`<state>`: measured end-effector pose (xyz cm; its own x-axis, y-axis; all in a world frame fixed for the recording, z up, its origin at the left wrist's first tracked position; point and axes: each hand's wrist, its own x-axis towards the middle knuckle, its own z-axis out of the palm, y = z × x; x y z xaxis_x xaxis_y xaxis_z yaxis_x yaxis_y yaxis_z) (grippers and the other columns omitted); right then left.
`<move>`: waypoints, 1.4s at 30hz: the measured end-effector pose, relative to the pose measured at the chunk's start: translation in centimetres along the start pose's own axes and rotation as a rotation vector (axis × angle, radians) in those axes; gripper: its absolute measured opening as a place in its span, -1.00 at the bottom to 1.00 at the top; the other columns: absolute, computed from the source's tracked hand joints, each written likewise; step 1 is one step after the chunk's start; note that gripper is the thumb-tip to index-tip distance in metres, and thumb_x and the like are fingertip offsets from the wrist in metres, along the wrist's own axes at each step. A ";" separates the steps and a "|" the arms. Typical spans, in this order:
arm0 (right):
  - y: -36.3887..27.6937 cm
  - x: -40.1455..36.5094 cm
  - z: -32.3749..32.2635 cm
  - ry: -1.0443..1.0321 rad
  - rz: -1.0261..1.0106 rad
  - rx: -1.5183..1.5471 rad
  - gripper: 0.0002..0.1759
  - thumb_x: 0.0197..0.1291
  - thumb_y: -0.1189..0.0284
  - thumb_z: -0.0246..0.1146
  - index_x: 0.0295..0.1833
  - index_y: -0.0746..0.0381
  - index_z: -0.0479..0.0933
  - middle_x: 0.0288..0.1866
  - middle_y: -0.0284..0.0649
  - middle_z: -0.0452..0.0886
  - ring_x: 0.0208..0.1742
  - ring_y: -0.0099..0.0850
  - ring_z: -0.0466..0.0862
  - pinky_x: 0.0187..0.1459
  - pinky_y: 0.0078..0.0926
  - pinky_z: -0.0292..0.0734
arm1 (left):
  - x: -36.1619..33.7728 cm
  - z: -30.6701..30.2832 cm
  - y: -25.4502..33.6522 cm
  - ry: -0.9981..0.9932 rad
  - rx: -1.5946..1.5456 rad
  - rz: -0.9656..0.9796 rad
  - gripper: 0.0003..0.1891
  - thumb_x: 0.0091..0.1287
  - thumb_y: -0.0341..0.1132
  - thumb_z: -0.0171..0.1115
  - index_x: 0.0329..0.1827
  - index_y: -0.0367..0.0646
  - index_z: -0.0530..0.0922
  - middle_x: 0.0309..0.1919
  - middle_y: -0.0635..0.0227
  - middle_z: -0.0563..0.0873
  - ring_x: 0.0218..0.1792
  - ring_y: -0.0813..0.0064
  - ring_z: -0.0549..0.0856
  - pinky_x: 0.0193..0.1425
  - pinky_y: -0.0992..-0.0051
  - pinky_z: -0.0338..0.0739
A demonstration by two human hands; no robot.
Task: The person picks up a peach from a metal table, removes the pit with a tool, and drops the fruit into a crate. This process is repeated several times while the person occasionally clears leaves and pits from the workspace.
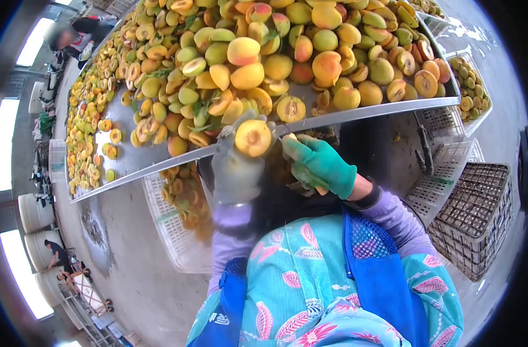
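Observation:
My left hand (236, 165), in a whitish translucent glove, is closed on a halved yellow peach (253, 138) with its cut face and pit hollow turned up toward me. My right hand (322, 166), in a green glove, is curled into a fist just to the right of it. Pale ends of a slim tool (322, 190) show at both sides of that fist; its working end is too small to make out. Both hands are at the near rim of a metal table (356, 115), which is heaped with whole and halved peaches (248, 75).
Below the table edge at left stands a white crate (170, 217) with peach pieces. More crates are at right: one of fruit (471, 87), a tilted white one (443, 179) and a dark-stained stack (475, 217). Other people (60, 257) and large white tubs (35, 211) are far left.

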<state>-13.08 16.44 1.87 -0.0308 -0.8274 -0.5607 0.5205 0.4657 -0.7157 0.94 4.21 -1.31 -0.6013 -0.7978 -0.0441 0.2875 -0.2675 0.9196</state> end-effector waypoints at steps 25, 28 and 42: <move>4.5 4.6 5.1 -0.043 -0.426 0.394 -0.51 0.48 0.12 0.06 0.16 0.37 0.46 -0.06 -0.28 0.62 -0.11 -0.59 0.56 0.01 -0.55 0.50 | 0.8 3.2 -0.1 0.239 0.112 0.210 -0.68 0.54 -0.26 -0.07 -0.05 -0.36 0.57 -0.29 0.14 0.68 -0.36 0.41 0.65 -0.21 0.48 0.58; 4.6 4.4 5.7 0.016 -0.473 0.380 -0.47 0.48 0.09 0.05 0.15 0.38 0.48 -0.08 -0.29 0.64 -0.08 -0.59 0.55 0.05 -0.57 0.47 | 0.9 3.2 0.0 0.225 0.153 0.217 -0.68 0.54 -0.25 -0.06 -0.04 -0.35 0.57 -0.28 0.15 0.68 -0.35 0.43 0.64 -0.21 0.49 0.57; 4.4 4.2 5.6 -0.023 -0.434 0.510 -0.54 0.49 0.14 0.06 0.16 0.35 0.47 -0.08 -0.28 0.62 -0.15 -0.59 0.56 -0.05 -0.58 0.51 | 1.7 2.6 -0.4 0.129 0.178 0.199 -0.69 0.53 -0.28 -0.06 -0.06 -0.34 0.60 -0.28 0.20 0.69 -0.30 0.49 0.64 -0.19 0.53 0.57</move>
<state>-6.14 13.26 -1.24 -0.3134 -0.9152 -0.2532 0.8034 -0.1133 -0.5845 -2.15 4.44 -0.75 -0.4430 -0.8903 0.1054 0.2487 -0.0090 0.9685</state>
